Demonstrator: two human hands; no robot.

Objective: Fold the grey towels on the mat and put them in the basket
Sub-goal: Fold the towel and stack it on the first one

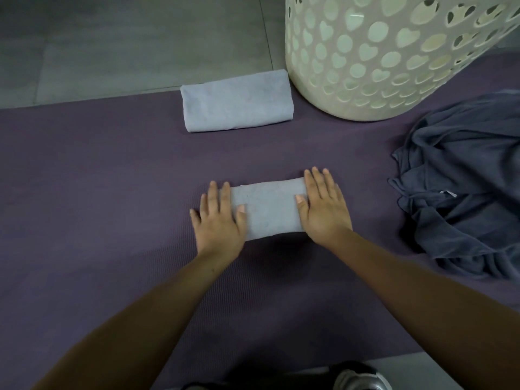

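We've both hands flat, fingers straight: left hand & right hand pressing the folded grey towel. Soft, light, floppy; we'd pinch both short ends w/ layers together.

Left hand and right hand are pressing flat on a folded grey towel at frame centre, lying on the purple mat; a second folded towel is lying beside the basket, upper centre.

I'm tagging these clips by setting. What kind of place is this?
Probably a home floor used as a laundry-folding spot, though the room type is unclear. Grey floor tiles lie under a purple mat, a perforated laundry basket stands on the mat, and a folded towel lies beside it.
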